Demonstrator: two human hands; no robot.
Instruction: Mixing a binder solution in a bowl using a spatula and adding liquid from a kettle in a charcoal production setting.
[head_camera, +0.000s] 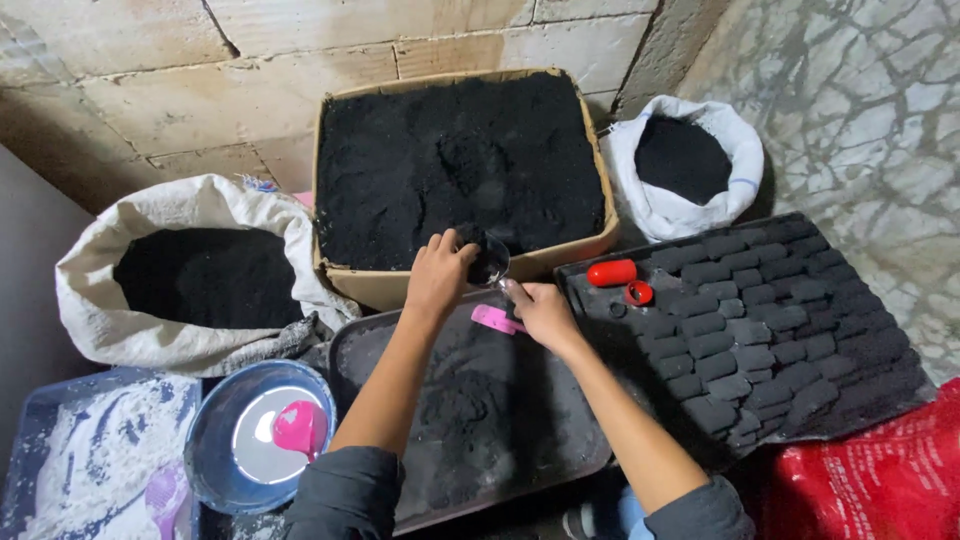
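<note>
Both arms extended forward; left hand (437, 272) fingers curled, right hand (543, 312) pinching.

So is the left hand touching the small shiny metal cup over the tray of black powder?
Touching. The head view shows the left hand wrapped over the top of the small metal cup, fingers curled on its rim, no gap visible.

Bare forearms, dark grey sleeves (pushed up).
</note>
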